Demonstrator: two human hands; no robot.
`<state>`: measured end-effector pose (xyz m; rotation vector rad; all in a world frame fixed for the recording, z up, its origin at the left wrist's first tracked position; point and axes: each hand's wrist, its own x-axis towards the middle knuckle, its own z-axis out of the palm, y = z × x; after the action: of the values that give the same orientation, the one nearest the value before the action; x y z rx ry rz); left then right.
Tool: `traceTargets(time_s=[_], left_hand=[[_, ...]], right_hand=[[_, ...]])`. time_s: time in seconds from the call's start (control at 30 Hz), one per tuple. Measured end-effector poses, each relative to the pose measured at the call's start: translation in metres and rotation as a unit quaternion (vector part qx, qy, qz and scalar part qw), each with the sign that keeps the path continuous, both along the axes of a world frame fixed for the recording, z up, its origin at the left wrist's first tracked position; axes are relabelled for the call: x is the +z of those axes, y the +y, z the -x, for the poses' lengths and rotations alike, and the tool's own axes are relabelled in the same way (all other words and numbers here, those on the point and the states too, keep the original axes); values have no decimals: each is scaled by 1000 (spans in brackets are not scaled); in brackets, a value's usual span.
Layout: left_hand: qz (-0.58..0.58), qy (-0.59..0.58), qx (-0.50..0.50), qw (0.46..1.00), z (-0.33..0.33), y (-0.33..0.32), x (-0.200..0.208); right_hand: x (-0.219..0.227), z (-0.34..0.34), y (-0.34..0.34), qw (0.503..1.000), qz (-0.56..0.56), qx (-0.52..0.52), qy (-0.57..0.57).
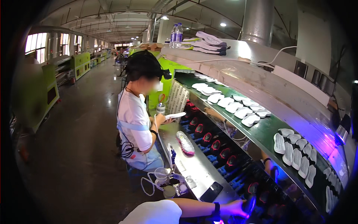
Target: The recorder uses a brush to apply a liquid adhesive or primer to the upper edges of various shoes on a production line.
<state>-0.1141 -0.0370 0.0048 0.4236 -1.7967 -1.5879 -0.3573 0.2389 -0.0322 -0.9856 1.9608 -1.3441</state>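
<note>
My left arm reaches in from the lower edge, with a white sleeve and a dark wristband. My left hand point(234, 208) is closed on a dark shoe upper point(250, 204), lit blue-violet at its edge. My right hand is not in view. Beside the held piece runs a row of black shoe uppers point(225, 153) with glowing red outlines, toes toward the bench, on a dark rack with blue parts. A polished panel behind the row mirrors an arm with a dark band and a dark shoe piece.
White soles point(242, 112) lie in rows on a green conveyor belt point(268, 128) above the rack. A co-worker point(136, 119) holds a white sole point(175, 116) across the bench point(197, 168). On it lie another sole point(185, 143) and a black phone point(211, 192). Cups point(161, 174) and hoses stand alongside.
</note>
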Motion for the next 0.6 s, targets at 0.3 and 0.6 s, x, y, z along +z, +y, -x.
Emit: traceTargets(time_s=[0.3, 0.6], left_hand=[[307, -89, 80, 944, -49, 64, 32], [401, -182, 26, 897, -75, 105, -4]], right_hand=[[16, -51, 35, 989, -46, -138, -16], [5, -83, -22, 991, -10, -88, -99]])
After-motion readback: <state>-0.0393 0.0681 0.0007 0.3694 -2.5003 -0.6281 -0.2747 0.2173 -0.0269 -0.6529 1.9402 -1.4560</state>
